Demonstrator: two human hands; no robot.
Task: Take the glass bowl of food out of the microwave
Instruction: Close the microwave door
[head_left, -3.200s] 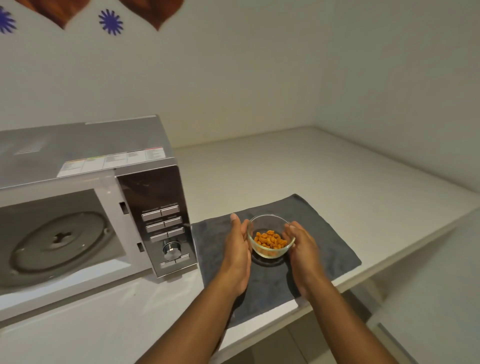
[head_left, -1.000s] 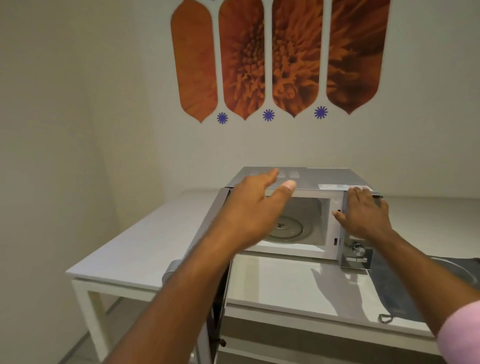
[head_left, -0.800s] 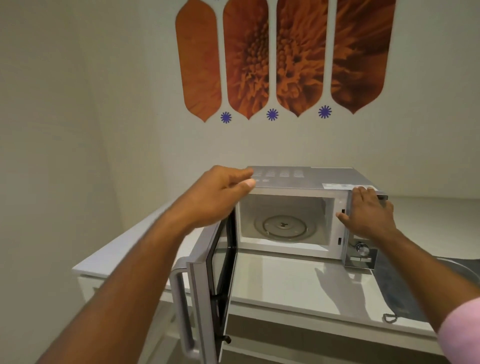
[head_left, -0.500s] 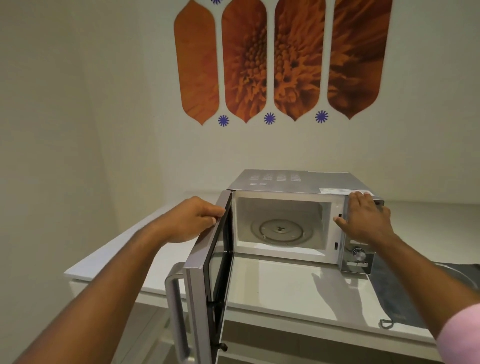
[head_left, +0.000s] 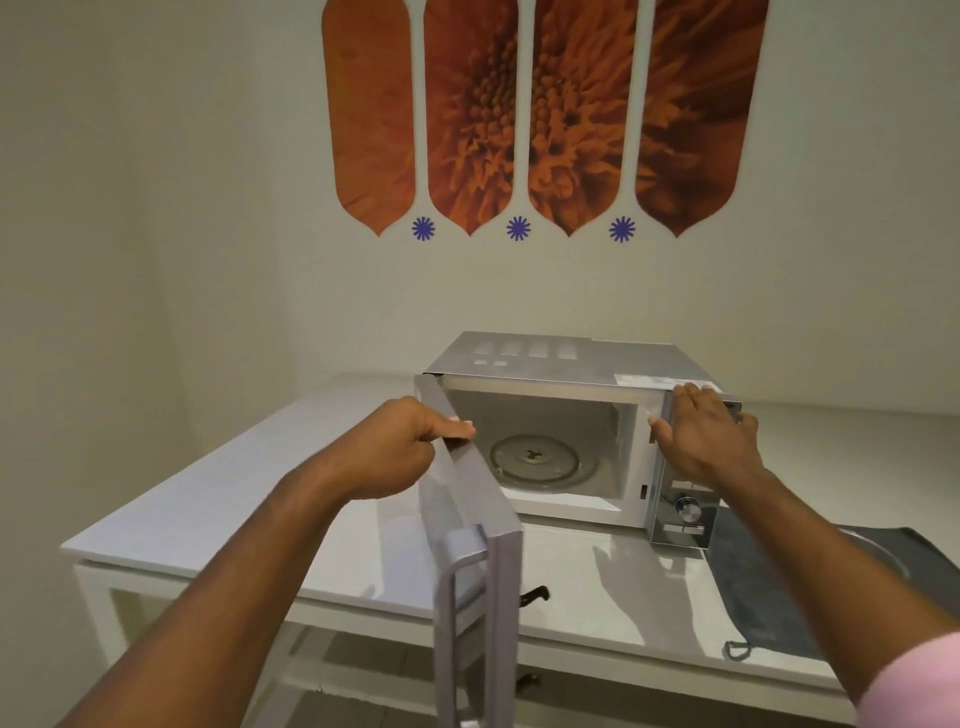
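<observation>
The silver microwave (head_left: 561, 358) stands on the white table, its cavity holding only the glass turntable (head_left: 535, 460). Its door (head_left: 467, 499) stands roughly half open, swung out towards me. My left hand (head_left: 405, 447) grips the door's top edge. My right hand (head_left: 701, 441) lies flat, fingers spread, on the top right front corner above the control panel (head_left: 683, 512). A curved glass rim (head_left: 883, 558), probably the bowl, shows on the grey cloth (head_left: 753, 582) at the far right; my right forearm hides most of it and the food cannot be seen.
The white table (head_left: 234, 499) runs from the left corner along the back wall. The door's handle (head_left: 457, 597) hangs out past the table's front edge. Orange flower panels (head_left: 519, 114) decorate the wall above. A cloth loop (head_left: 737, 649) lies near the front edge.
Both hands held the bowl on the cloth 3.2 s ago. Since then my left hand took the door's top edge and swung it partway towards the cavity; my right hand stays on the microwave.
</observation>
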